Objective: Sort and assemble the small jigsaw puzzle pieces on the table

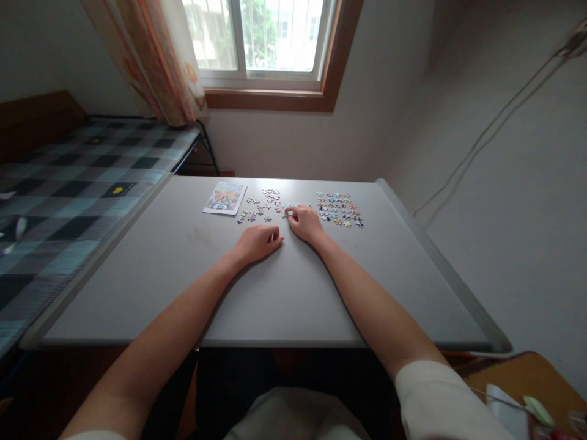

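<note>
My right hand [304, 222] reaches to the middle of the pieces, with thumb and forefinger closed on a small jigsaw puzzle piece [285, 214]. Just beyond its fingers lies a joined strip of puzzle [296, 205], bluish and partly covered by the hand. Lower and to the left, my left hand [258, 243] rests on the table with its fingers curled in and nothing visible in them. Loose puzzle pieces [271, 194] lie scattered past the left hand. More loose pieces [339, 208] are spread in rough rows right of the right hand.
A printed picture card [225, 198] lies left of the pieces on the grey-white table [293, 293]. The table has raised side edges. A bed with a checked cover [68, 177] stands at the left, a wall and hanging cable at the right, and a window [275, 36] ahead.
</note>
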